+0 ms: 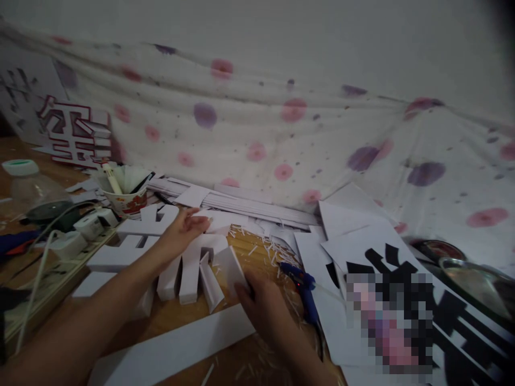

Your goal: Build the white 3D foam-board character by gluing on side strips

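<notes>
A large white three-dimensional foam-board character (189,262) lies on the wooden table (257,257). My left hand (183,229) rests on its upper part, fingers stretched out toward the right. My right hand (263,303) presses a small white foam piece (233,271) at the character's right side, fingers curled on it. A long white foam strip (173,348) lies along the near edge below both hands. A blue glue gun (306,292) lies just right of my right hand.
Printed sheets with black characters (402,268) cover the right side. A paper cup with tools (126,195), a plastic jar (34,190) and a power strip with cables (72,238) sit at the left. A spotted cloth (281,134) hangs behind. White scraps litter the table.
</notes>
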Demonstrator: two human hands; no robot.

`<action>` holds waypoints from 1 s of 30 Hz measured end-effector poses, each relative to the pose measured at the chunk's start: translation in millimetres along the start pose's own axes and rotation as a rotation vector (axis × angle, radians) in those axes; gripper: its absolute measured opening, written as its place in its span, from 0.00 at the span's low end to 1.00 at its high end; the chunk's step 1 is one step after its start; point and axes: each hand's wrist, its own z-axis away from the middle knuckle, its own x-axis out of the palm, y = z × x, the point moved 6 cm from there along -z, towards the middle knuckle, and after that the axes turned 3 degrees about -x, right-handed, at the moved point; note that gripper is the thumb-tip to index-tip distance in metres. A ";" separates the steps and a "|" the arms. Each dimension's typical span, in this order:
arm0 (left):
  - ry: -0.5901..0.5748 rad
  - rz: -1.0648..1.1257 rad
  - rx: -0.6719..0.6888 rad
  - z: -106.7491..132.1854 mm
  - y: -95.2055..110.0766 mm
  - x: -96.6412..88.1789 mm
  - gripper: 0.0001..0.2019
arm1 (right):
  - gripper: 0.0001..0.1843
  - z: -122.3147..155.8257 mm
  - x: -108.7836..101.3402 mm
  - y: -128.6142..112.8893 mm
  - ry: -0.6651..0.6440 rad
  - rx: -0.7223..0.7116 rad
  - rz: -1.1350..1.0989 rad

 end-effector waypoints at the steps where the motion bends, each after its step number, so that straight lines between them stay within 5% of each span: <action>1: 0.010 -0.108 0.057 -6.0 0.2 -5.3 0.25 | 0.09 -1.1 7.0 0.1 -0.058 0.001 0.040; 6: -0.009 -0.657 0.292 -15.4 -17.9 -3.5 0.19 | 0.08 -9.2 29.1 -6.5 -0.235 0.026 0.157; 10: 0.013 -0.862 0.375 -13.3 -38.0 3.4 0.17 | 0.10 -14.8 34.4 -10.0 -0.254 0.038 0.183; 16: 0.011 -1.004 0.473 -7.1 -43.3 9.2 0.17 | 0.10 -17.2 41.0 -7.3 -0.250 0.040 0.179; 30: -0.019 -1.086 0.427 -5.2 -42.9 11.7 0.18 | 0.12 -22.5 44.9 -10.3 -0.310 0.084 0.206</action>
